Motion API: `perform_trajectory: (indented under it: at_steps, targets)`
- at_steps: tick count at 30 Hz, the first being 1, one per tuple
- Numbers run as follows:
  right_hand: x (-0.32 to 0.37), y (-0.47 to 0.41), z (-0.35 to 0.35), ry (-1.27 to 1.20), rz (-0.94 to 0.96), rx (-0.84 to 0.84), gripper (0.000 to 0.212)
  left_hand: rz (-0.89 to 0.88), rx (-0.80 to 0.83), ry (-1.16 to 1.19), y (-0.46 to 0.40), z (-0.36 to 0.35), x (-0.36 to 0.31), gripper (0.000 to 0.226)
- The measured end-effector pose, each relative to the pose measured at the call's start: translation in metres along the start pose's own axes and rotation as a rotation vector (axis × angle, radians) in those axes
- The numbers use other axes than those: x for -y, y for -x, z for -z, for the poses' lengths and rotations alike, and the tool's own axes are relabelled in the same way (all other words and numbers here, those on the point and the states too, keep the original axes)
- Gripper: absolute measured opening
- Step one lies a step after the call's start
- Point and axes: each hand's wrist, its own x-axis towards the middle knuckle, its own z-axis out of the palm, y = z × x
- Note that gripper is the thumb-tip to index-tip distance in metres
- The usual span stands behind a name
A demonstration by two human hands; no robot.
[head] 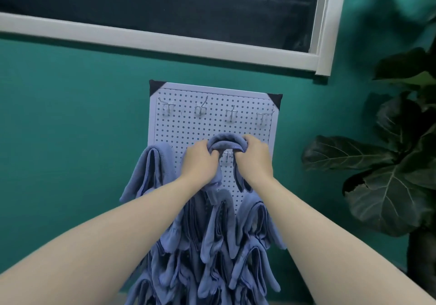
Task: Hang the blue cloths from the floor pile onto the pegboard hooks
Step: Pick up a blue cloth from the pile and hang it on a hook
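A white pegboard (247, 130) hangs on the teal wall. Both my hands hold one blue cloth (227, 142) bunched into an arch just above a bare metal hook (228, 156) in the board's middle row. My left hand (197, 162) grips the cloth's left end and my right hand (253, 157) grips its right end. The cloth's tails hang down behind my wrists. Another blue cloth (153, 170) hangs at the board's left edge. Several more blue cloths (217, 245) hang in rows over the board's lower part. The top row of hooks (200, 110) is bare. The floor pile is out of view.
A white-framed window (165, 42) runs above the pegboard. A large-leaved potted plant (389, 175) stands close on the right. The teal wall (70, 127) stretches bare to the left of the board.
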Motion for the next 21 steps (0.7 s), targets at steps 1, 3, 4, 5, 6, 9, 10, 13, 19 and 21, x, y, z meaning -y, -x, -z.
perform_trajectory:
  at_steps: [1, 3, 4, 5, 6, 9, 10, 13, 19, 21]
  targets:
    - [-0.004, -0.001, -0.006, 0.004, -0.011, -0.008, 0.014, 0.019, -0.003, 0.001, -0.001, -0.003, 0.003, 0.036]
    - [-0.01, -0.004, -0.015, 0.028, -0.019, -0.017, 0.009, 0.045, -0.017, -0.012, -0.004, -0.009, 0.007, 0.036]
    - [-0.014, -0.007, -0.019, 0.031, -0.026, -0.013, 0.009, 0.053, -0.025, -0.023, -0.006, -0.012, 0.009, 0.035]
    - [-0.016, -0.009, -0.022, 0.025, -0.033, -0.004, 0.009, 0.061, -0.031, -0.029, -0.007, -0.015, 0.009, 0.036]
    - [-0.018, -0.012, -0.024, 0.018, -0.038, 0.0, 0.01, 0.067, -0.031, -0.032, -0.01, -0.018, 0.011, 0.036]
    - [-0.026, -0.019, -0.03, 0.031, -0.043, 0.018, 0.01, 0.081, -0.003, -0.054, -0.017, -0.03, 0.017, 0.033]
    - [-0.031, -0.021, -0.032, 0.043, -0.045, 0.028, 0.011, 0.087, 0.003, -0.06, -0.019, -0.034, 0.021, 0.03]
    - [-0.043, -0.022, -0.037, 0.091, -0.062, 0.044, 0.021, 0.088, 0.011, -0.067, -0.02, -0.048, 0.03, 0.021]
    - [-0.064, -0.007, -0.057, 0.162, -0.075, 0.042, 0.032, 0.025, 0.037, 0.028, -0.005, -0.068, 0.044, 0.017]
    - [-0.069, -0.001, -0.065, 0.146, -0.072, 0.044, 0.027, -0.006, 0.098, 0.125, 0.005, -0.075, 0.052, 0.02]
